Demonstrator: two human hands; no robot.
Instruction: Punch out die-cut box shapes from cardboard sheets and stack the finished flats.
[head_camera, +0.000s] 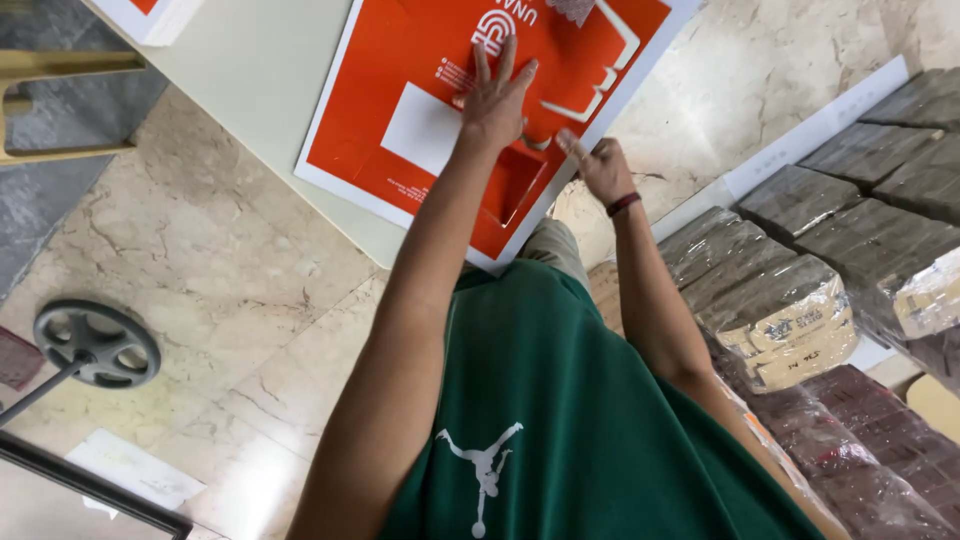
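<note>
A pale marble floor spreads under a cream tabletop, on which lies a large flat orange die-cut cardboard sheet with white borders, one corner overhanging the table's edge. Stacks of plastic-wrapped grey-brown bundles crowd the floor on the person's right, and a round grey wheel-shaped base sits on the floor to the left. The person, in a green shirt, leans over the work. The left hand lies flat and open on the orange sheet, fingers spread, gripping nothing. The right hand, with a dark band at the wrist, is loosely curled at the sheet's near edge, its thumb touching the border; whether it pinches the card cannot be told. Done well, the flat palm should hold the sheet from sliding while the other hand works the edge.
</note>
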